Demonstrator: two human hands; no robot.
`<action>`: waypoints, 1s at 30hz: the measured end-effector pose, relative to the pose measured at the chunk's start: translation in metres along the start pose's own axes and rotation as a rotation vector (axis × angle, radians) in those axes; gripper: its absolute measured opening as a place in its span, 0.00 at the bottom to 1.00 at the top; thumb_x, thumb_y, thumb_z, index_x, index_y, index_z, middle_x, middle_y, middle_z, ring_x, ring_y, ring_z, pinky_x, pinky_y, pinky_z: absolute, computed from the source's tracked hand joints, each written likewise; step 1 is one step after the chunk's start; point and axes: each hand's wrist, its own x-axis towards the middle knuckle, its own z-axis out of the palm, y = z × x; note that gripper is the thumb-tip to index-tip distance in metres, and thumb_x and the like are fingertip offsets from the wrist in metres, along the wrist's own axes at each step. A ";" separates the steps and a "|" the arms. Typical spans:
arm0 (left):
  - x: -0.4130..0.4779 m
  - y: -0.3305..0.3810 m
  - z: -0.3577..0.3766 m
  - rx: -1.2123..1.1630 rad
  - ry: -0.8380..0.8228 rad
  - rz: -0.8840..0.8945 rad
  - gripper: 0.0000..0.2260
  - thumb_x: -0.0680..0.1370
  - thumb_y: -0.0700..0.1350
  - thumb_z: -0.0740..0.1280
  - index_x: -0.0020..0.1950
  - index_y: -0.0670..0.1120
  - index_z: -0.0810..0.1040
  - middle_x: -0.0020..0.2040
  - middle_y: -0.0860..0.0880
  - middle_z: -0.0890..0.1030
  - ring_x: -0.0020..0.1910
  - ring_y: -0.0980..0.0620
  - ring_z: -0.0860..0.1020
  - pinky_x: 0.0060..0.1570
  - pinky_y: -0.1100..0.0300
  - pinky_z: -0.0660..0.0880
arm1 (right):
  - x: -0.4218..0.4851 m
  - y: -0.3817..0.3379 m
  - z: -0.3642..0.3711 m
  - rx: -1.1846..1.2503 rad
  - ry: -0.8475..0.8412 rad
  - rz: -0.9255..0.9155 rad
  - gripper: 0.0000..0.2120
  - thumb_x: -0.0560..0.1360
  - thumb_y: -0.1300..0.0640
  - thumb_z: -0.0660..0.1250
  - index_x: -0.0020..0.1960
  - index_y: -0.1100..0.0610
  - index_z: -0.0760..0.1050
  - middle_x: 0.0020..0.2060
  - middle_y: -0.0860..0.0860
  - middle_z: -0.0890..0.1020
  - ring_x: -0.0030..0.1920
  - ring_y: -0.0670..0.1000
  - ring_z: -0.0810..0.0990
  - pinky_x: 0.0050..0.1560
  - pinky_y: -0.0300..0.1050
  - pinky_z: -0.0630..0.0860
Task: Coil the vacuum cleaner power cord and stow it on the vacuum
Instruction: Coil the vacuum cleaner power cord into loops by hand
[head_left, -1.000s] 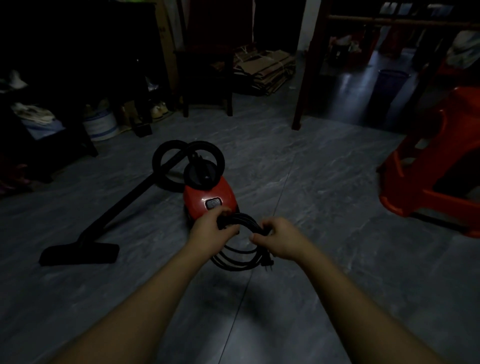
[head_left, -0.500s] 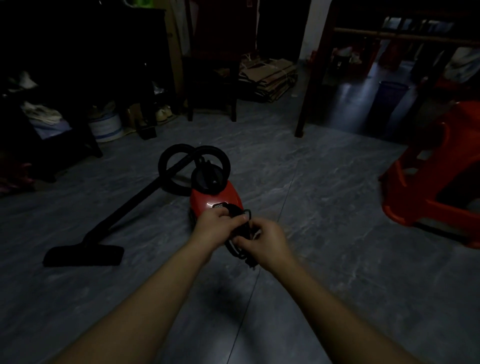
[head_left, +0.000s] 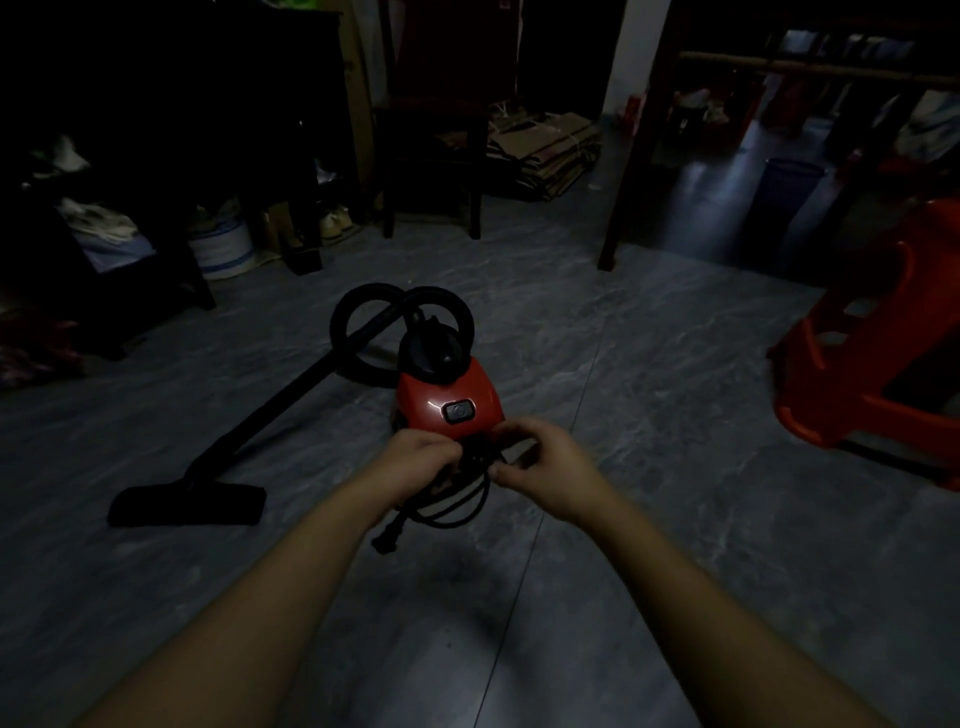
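Red glossy plastic formed the rounded vacuum cleaner body, which bore a grey oval switch with no legible writing and stood on the grey marbled floor tiles. At its near end, the left hand and the right hand had fingers curled around the black coiled rubber power cord, whose loops drooped and whose plug dangled below.

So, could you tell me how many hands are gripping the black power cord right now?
2: the left hand and right hand both grip the coiled cord just in front of the red vacuum.
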 end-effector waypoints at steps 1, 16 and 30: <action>0.000 -0.002 0.000 -0.005 -0.010 0.003 0.10 0.75 0.37 0.63 0.34 0.43 0.78 0.31 0.43 0.74 0.28 0.52 0.71 0.28 0.64 0.67 | 0.000 -0.002 0.003 0.004 -0.027 -0.033 0.21 0.70 0.61 0.76 0.61 0.54 0.77 0.47 0.40 0.79 0.37 0.33 0.78 0.39 0.27 0.74; 0.016 -0.010 0.004 -0.184 -0.094 0.055 0.10 0.73 0.33 0.70 0.52 0.43 0.82 0.45 0.40 0.85 0.42 0.50 0.81 0.38 0.62 0.76 | 0.018 0.017 0.021 -0.097 0.009 0.005 0.08 0.76 0.57 0.70 0.55 0.55 0.78 0.46 0.49 0.83 0.46 0.44 0.80 0.46 0.37 0.76; 0.053 -0.068 -0.014 0.168 0.094 0.405 0.03 0.74 0.45 0.73 0.45 0.52 0.86 0.34 0.55 0.84 0.31 0.60 0.81 0.35 0.61 0.78 | 0.047 0.022 0.042 -0.356 -0.090 0.083 0.14 0.76 0.47 0.66 0.61 0.48 0.78 0.53 0.46 0.84 0.53 0.46 0.82 0.56 0.52 0.79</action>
